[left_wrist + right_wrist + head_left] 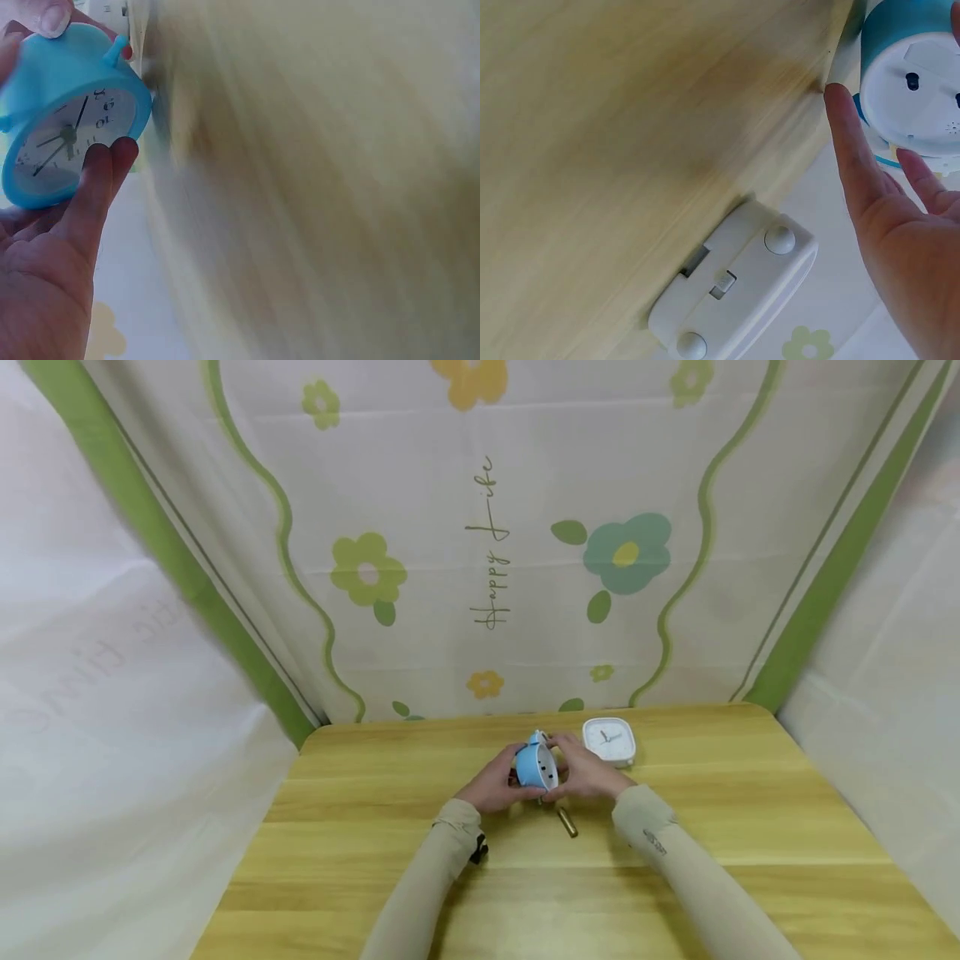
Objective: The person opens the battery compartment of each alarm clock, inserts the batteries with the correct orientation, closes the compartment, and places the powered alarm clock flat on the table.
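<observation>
A round blue alarm clock (529,766) is held up between both hands over the wooden table, its white back turned toward the right hand. The left hand (495,783) grips its face side; in the left wrist view two fingers of that hand (52,262) lie across the dial of the clock (67,67). My right hand (588,770) holds the clock from the other side. The right wrist view has the right hand (907,232) with fingertips at the edge of the clock's white back (930,97), where black knobs show.
A white square clock (609,740) lies face up just right of the right hand; its side with round feet (735,285) shows in the right wrist view. One gold battery (567,822) lies on the table (360,835) below the hands. Printed cloth (420,468) hangs behind.
</observation>
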Demonstrator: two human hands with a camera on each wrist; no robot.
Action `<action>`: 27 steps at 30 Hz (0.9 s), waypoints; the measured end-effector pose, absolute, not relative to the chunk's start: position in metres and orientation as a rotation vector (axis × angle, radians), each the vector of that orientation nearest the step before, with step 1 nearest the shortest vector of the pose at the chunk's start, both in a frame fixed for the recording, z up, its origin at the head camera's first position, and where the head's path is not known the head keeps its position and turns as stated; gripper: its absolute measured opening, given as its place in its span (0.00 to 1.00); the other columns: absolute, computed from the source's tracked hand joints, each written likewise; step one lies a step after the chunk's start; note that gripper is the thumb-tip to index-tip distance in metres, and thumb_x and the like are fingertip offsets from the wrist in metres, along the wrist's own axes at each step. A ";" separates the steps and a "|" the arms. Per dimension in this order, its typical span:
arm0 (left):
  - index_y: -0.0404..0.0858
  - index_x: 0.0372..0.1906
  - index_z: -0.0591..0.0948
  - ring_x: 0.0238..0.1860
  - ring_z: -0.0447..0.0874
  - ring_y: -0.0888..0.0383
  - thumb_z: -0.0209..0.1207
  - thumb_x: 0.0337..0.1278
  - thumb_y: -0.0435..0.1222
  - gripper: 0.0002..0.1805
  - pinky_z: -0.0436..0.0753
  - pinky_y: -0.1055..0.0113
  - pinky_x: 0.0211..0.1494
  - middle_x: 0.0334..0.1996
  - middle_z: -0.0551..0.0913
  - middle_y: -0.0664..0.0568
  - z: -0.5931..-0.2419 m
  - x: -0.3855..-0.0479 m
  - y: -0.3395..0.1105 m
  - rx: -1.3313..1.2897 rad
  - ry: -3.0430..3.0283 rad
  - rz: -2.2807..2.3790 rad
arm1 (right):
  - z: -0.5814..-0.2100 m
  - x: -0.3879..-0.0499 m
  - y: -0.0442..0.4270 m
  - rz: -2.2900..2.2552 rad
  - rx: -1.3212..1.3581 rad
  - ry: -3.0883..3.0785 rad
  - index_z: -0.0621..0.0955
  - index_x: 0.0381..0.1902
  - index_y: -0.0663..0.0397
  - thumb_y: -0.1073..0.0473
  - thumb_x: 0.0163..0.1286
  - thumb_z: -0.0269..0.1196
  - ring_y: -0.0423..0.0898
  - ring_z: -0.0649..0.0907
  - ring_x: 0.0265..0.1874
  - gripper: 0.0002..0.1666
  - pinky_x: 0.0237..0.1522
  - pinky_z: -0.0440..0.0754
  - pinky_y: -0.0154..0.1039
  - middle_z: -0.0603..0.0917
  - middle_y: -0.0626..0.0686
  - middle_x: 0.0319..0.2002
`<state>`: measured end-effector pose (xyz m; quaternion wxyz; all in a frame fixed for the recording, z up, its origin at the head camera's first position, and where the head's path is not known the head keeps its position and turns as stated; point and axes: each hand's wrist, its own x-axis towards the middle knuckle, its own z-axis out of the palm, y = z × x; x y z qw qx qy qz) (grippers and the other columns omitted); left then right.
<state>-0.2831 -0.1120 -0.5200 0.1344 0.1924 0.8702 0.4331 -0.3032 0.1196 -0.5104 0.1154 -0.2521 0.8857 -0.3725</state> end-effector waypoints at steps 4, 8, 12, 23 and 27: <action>0.38 0.78 0.61 0.63 0.78 0.52 0.64 0.69 0.54 0.43 0.79 0.54 0.67 0.68 0.74 0.45 -0.519 -0.280 -0.110 0.574 2.577 1.205 | -0.513 -0.303 0.119 -1.093 -0.735 2.603 0.63 0.77 0.57 0.50 0.52 0.84 0.62 0.77 0.66 0.61 0.64 0.78 0.60 0.56 0.64 0.80; 0.37 0.74 0.67 0.61 0.78 0.53 0.61 0.71 0.54 0.37 0.78 0.54 0.67 0.64 0.78 0.46 -0.522 -0.281 -0.111 0.600 2.624 1.152 | -0.512 -0.305 0.117 -1.044 -0.784 2.649 0.66 0.75 0.58 0.48 0.49 0.85 0.65 0.69 0.72 0.61 0.67 0.73 0.64 0.59 0.66 0.79; 0.38 0.71 0.71 0.59 0.79 0.56 0.61 0.72 0.53 0.33 0.79 0.57 0.65 0.60 0.81 0.49 -0.527 -0.284 -0.113 0.629 2.622 1.118 | -0.511 -0.305 0.116 -1.019 -0.811 2.655 0.70 0.69 0.57 0.49 0.48 0.85 0.66 0.68 0.73 0.55 0.68 0.72 0.65 0.61 0.67 0.78; 0.35 0.75 0.67 0.61 0.80 0.52 0.62 0.72 0.51 0.37 0.80 0.55 0.64 0.63 0.80 0.46 -0.528 -0.284 -0.115 0.590 2.583 1.131 | -0.509 -0.305 0.113 -0.961 -0.765 2.709 0.71 0.70 0.56 0.50 0.47 0.85 0.63 0.74 0.68 0.55 0.65 0.76 0.62 0.67 0.65 0.74; 0.33 0.83 0.51 0.64 0.78 0.51 0.63 0.70 0.52 0.50 0.77 0.53 0.67 0.66 0.79 0.43 -0.526 -0.281 -0.115 0.557 2.598 1.117 | -0.510 -0.306 0.111 -0.916 -0.783 2.722 0.72 0.69 0.59 0.51 0.47 0.85 0.64 0.75 0.67 0.55 0.66 0.76 0.62 0.67 0.65 0.72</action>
